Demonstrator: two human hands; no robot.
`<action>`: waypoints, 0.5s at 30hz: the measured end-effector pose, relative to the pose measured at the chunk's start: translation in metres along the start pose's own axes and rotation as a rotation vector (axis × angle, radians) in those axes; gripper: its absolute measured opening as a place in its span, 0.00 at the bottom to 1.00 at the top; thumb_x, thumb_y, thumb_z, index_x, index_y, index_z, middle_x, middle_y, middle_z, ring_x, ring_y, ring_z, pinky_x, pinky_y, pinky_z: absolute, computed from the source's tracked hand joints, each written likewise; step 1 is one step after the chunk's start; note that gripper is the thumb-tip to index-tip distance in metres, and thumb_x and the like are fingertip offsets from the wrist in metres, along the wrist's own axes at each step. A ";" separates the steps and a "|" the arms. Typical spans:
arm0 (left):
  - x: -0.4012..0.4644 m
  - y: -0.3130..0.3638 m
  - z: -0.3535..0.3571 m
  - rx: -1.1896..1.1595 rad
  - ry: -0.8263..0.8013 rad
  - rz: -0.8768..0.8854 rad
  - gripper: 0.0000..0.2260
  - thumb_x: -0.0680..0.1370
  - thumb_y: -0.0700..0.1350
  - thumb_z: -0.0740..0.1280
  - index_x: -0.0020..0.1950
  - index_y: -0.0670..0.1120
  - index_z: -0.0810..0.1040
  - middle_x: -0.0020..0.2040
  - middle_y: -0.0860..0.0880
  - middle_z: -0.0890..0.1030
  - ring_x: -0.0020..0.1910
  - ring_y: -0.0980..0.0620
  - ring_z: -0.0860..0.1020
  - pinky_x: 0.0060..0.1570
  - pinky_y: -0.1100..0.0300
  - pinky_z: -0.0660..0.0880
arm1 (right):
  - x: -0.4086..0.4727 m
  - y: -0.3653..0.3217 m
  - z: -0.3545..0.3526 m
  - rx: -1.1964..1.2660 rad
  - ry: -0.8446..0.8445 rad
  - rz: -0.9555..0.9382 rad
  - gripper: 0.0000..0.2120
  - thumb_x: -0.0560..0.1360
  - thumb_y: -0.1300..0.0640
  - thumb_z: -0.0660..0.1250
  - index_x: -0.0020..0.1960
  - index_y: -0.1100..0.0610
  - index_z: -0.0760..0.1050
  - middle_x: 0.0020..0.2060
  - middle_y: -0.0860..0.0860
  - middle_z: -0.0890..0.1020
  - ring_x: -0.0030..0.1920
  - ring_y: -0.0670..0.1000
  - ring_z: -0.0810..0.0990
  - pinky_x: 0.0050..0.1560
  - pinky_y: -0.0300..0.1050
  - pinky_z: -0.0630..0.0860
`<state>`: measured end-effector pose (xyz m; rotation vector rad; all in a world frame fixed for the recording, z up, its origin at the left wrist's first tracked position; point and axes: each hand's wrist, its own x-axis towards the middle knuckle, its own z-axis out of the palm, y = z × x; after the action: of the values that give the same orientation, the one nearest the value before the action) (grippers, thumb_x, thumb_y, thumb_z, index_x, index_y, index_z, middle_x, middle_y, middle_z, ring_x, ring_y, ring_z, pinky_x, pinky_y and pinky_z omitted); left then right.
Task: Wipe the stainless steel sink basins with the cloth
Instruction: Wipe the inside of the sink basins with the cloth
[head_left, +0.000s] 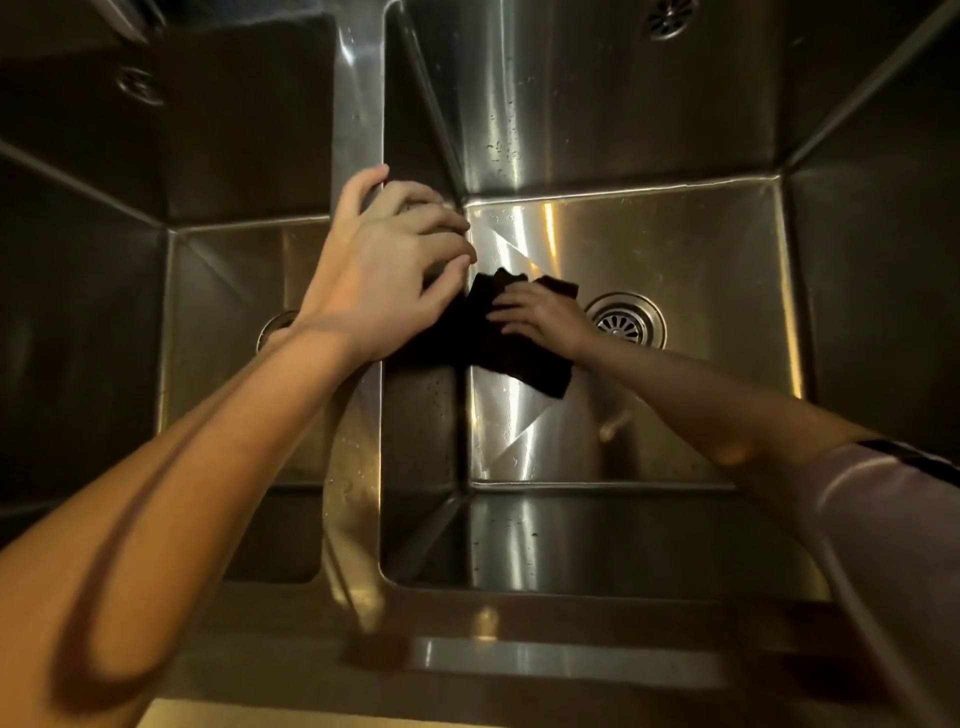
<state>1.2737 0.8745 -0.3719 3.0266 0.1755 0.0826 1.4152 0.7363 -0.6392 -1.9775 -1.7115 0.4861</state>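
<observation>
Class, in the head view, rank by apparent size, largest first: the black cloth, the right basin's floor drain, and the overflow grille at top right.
1. black cloth
2. floor drain
3. overflow grille, cut off by the frame edge and nearer the camera, so its rank is unsure.

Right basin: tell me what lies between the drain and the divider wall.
In the head view, the dark cloth lies there on the basin floor, with the right hand pressing flat on it beside the drain.
</observation>
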 end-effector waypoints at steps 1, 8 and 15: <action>0.000 0.000 0.000 0.002 -0.004 -0.002 0.17 0.79 0.53 0.55 0.53 0.51 0.84 0.57 0.54 0.81 0.64 0.51 0.71 0.72 0.51 0.51 | 0.006 0.006 -0.005 -0.003 0.006 0.059 0.14 0.76 0.59 0.67 0.61 0.59 0.79 0.61 0.56 0.79 0.65 0.59 0.74 0.67 0.36 0.61; 0.001 0.000 -0.001 -0.005 -0.031 -0.006 0.17 0.80 0.53 0.55 0.54 0.53 0.83 0.58 0.55 0.80 0.66 0.52 0.69 0.72 0.52 0.49 | 0.019 0.029 -0.023 0.088 0.170 0.417 0.14 0.77 0.55 0.66 0.62 0.54 0.79 0.62 0.54 0.78 0.66 0.57 0.71 0.68 0.43 0.60; 0.003 -0.001 -0.001 -0.020 -0.017 0.002 0.17 0.80 0.53 0.55 0.53 0.53 0.83 0.58 0.55 0.81 0.66 0.51 0.69 0.72 0.52 0.49 | 0.005 0.009 -0.003 0.100 0.304 0.516 0.13 0.77 0.57 0.66 0.60 0.56 0.80 0.62 0.54 0.79 0.67 0.56 0.70 0.67 0.36 0.56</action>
<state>1.2760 0.8764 -0.3712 3.0063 0.1684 0.0585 1.4250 0.7401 -0.6418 -2.2769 -0.9722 0.4035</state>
